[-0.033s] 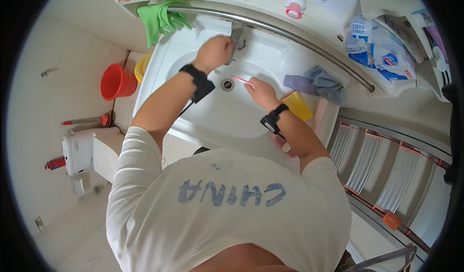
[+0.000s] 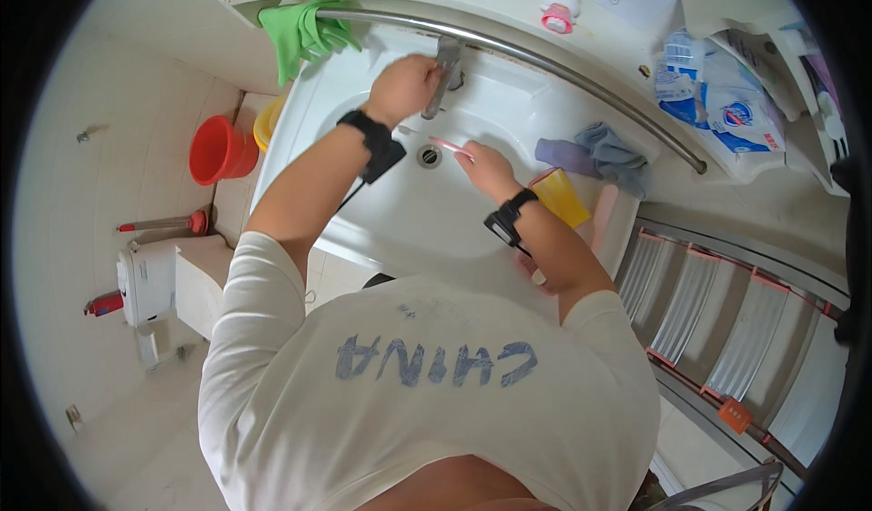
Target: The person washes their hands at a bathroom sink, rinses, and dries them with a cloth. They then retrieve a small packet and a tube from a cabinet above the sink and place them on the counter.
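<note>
My left hand (image 2: pixel 402 91) is closed at the side of the metal tap (image 2: pixel 444 75) at the back of the white sink (image 2: pixel 391 216). Its fingertips are partly hidden where they meet the tap. Below the spout, my right hand (image 2: pixel 490 171) grips a thin pink toothbrush (image 2: pixel 448 146). The brush points left over the basin, just above the drain (image 2: pixel 430 156), and its pale far end is hard to make out. Whether water runs from the spout I cannot tell. Both wrists wear black straps with small boxes.
A metal rail (image 2: pixel 518 43) crosses behind the tap, with green gloves (image 2: pixel 304 39) hung at its left. Right of the basin lie a purple bottle (image 2: pixel 568 157), a blue-grey cloth (image 2: pixel 615 158) and a yellow packet (image 2: pixel 561 198). A red bucket (image 2: pixel 221 151) stands at left.
The toothbrush has tilted and shifted slightly, its pale end now showing farther left. My left hand has moved a little up, still at the tap.
</note>
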Available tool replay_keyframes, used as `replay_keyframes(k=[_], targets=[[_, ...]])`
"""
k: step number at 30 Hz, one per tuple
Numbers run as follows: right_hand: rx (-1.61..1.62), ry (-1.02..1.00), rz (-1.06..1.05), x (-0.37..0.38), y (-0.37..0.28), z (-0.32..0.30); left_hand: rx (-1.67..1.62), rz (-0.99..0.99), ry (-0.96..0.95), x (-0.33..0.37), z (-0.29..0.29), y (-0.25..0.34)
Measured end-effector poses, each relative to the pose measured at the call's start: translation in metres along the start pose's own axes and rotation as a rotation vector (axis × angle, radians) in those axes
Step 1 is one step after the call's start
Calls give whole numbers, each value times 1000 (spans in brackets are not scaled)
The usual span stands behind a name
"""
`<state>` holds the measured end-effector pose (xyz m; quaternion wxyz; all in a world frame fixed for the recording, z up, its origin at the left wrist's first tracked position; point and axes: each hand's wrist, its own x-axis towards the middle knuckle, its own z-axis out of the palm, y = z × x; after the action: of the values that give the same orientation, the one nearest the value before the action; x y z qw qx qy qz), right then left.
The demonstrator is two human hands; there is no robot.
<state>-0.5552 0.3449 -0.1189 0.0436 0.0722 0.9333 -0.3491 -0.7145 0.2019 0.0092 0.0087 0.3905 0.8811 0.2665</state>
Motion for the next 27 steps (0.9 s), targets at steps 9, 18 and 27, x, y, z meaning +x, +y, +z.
replay_keyframes(k=[9,18,27], targets=[[537,-220,198,77,-3,71,-523,-276,95,-51,5,-57],[275,-152,138,102,-13,75,-701,-699,-61,-165,40,-105],[791,-385,347,102,-8,83,-686,-751,-225,-157,43,-88]])
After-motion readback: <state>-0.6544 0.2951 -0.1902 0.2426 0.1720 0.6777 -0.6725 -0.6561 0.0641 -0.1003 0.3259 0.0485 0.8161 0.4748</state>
